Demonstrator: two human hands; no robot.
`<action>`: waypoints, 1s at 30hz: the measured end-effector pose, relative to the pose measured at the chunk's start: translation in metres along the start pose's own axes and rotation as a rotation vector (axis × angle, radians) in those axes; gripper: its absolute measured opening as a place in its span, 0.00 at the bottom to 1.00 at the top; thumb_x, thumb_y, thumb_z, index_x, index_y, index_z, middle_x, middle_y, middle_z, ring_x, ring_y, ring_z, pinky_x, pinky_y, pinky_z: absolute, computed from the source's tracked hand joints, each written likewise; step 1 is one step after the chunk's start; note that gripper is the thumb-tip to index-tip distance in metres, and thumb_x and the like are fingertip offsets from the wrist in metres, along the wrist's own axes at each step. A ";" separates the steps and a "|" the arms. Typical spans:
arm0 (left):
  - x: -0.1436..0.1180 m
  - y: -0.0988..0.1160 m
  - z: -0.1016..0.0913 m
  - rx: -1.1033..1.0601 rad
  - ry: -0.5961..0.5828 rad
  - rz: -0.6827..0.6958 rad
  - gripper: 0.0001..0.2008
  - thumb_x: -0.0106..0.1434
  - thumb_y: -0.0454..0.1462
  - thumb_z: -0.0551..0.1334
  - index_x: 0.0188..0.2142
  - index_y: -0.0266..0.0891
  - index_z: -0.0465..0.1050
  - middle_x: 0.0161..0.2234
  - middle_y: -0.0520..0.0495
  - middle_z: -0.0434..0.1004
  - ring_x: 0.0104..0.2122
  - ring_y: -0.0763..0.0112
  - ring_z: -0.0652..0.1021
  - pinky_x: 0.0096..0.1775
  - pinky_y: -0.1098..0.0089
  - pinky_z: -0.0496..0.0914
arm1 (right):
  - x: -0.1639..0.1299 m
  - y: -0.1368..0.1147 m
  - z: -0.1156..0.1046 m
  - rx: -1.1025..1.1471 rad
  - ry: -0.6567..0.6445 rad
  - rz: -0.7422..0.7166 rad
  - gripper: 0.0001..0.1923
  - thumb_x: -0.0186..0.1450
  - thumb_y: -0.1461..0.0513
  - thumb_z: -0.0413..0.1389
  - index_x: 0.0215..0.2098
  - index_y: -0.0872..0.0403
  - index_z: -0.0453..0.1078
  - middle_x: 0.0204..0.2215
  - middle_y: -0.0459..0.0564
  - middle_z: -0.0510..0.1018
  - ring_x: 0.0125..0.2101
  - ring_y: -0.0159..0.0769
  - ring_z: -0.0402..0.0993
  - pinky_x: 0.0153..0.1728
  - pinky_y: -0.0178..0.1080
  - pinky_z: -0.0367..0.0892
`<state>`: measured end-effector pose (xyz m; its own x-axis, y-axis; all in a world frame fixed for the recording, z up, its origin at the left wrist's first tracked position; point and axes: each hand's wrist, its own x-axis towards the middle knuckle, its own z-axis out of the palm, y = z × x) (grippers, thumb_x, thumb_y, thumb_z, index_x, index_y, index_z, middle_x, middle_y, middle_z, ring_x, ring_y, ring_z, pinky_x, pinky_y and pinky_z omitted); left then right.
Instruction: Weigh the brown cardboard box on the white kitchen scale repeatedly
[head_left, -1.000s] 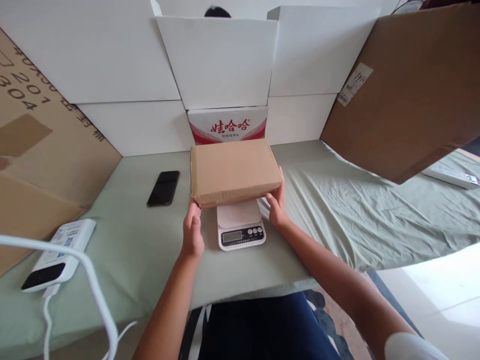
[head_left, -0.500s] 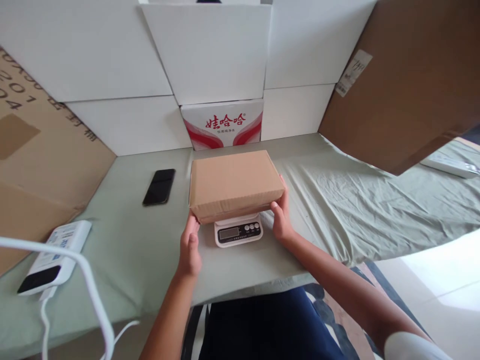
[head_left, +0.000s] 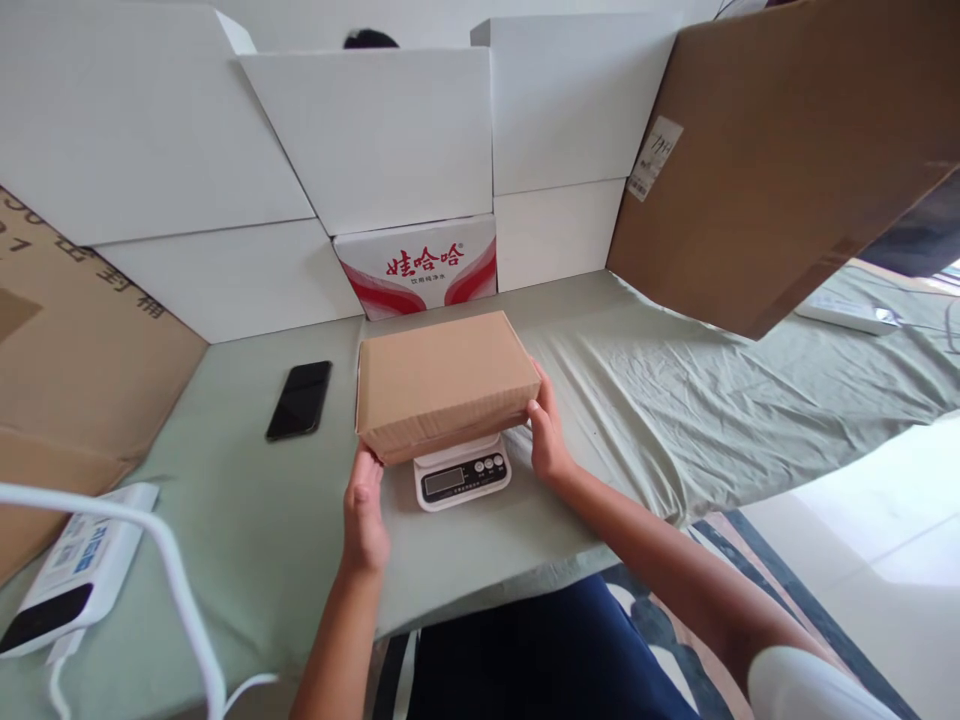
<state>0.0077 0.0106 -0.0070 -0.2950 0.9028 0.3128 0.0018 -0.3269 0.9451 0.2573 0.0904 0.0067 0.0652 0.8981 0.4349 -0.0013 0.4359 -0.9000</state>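
A closed brown cardboard box (head_left: pixel 448 378) is held level between my two hands, above a small white digital scale (head_left: pixel 463 478). Its underside hides the scale's platform, so I cannot tell whether the two touch. At the box's front left corner, my left hand (head_left: pixel 366 512) has its fingers tucked under the bottom edge. On the other side, my right hand (head_left: pixel 549 430) grips the right end, thumb at the front corner and fingers along the side. The scale's display (head_left: pixel 445 481) shows no readable digits, and its buttons face me.
A black phone (head_left: pixel 299 400) lies left of the box on the green cloth (head_left: pixel 630 400). White boxes (head_left: pixel 375 140) are stacked behind, with large cardboard sheets (head_left: pixel 757 170) at both sides. A white power-bank-like device (head_left: pixel 82 570) and cable (head_left: pixel 176 570) are at the left.
The camera view has shifted, so everything appears moved left and mostly slightly lower. My hands keep the same hold on the cardboard box over the scale.
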 end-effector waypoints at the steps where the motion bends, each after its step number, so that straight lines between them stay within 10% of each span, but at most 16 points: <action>1: 0.001 0.002 0.000 -0.019 0.019 0.014 0.44 0.66 0.67 0.54 0.73 0.49 0.64 0.76 0.45 0.59 0.76 0.49 0.57 0.73 0.54 0.57 | 0.001 0.001 -0.001 -0.002 0.020 0.002 0.35 0.71 0.38 0.49 0.72 0.39 0.58 0.73 0.51 0.64 0.72 0.52 0.60 0.71 0.60 0.60; 7: 0.006 0.009 0.001 -0.112 0.098 0.031 0.39 0.68 0.66 0.51 0.72 0.55 0.65 0.77 0.50 0.55 0.77 0.53 0.53 0.74 0.56 0.52 | 0.010 0.001 -0.007 0.032 0.212 0.013 0.34 0.72 0.40 0.46 0.73 0.37 0.57 0.71 0.52 0.67 0.72 0.56 0.62 0.69 0.68 0.58; 14: -0.001 -0.011 -0.001 -0.075 0.107 -0.122 0.42 0.64 0.63 0.61 0.67 0.38 0.72 0.68 0.32 0.71 0.72 0.44 0.66 0.72 0.47 0.57 | 0.009 -0.009 -0.007 0.068 0.006 0.071 0.35 0.74 0.42 0.48 0.75 0.41 0.55 0.76 0.48 0.60 0.76 0.53 0.52 0.76 0.62 0.48; 20: 0.068 0.001 0.011 -0.190 0.118 -0.078 0.42 0.62 0.66 0.59 0.65 0.43 0.73 0.68 0.34 0.71 0.71 0.46 0.67 0.70 0.48 0.59 | 0.068 -0.018 0.012 -0.050 -0.013 -0.176 0.35 0.72 0.42 0.53 0.74 0.40 0.56 0.75 0.48 0.62 0.75 0.51 0.54 0.75 0.56 0.52; 25: 0.135 -0.024 0.024 -0.214 0.165 -0.165 0.45 0.57 0.69 0.61 0.61 0.42 0.75 0.70 0.32 0.68 0.72 0.47 0.65 0.71 0.50 0.55 | 0.120 0.032 0.044 -0.003 -0.007 -0.208 0.35 0.71 0.40 0.51 0.69 0.47 0.61 0.69 0.55 0.68 0.68 0.51 0.65 0.69 0.53 0.62; 30: 0.141 -0.056 0.025 -0.241 0.228 -0.187 0.40 0.63 0.67 0.58 0.59 0.41 0.76 0.69 0.31 0.70 0.72 0.51 0.67 0.70 0.52 0.60 | 0.124 0.075 0.053 -0.004 -0.013 -0.137 0.31 0.69 0.43 0.54 0.64 0.49 0.65 0.64 0.56 0.72 0.64 0.51 0.69 0.67 0.53 0.64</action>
<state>-0.0102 0.1635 -0.0134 -0.4740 0.8767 0.0823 -0.2892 -0.2433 0.9258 0.2124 0.2377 -0.0048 0.0510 0.8310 0.5539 0.0107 0.5542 -0.8323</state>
